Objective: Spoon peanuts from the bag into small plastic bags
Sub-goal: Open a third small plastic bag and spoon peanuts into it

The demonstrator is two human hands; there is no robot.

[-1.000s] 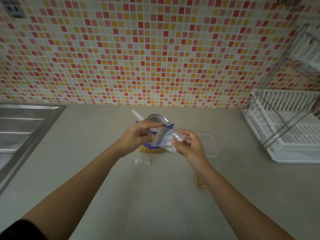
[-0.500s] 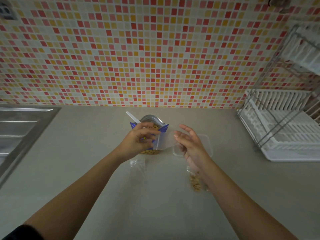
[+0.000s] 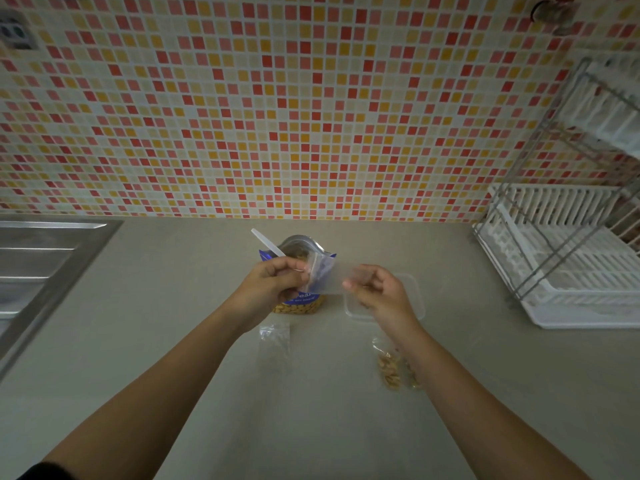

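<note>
Pinching the small bag's [image 3: 327, 280] opposite edges, left hand [image 3: 277, 287] and right hand [image 3: 379, 294] are likely working its mouth open. It hangs close by the peanut bag [image 3: 299, 306], keeping spooning short.

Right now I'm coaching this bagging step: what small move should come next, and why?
Probably pull open the mouth of the small bag. The left hand and right hand pinch its opposite edges, and it looks flat and empty. The spoon stands unheld in the peanut bag behind it, so opening comes before scooping.
</note>
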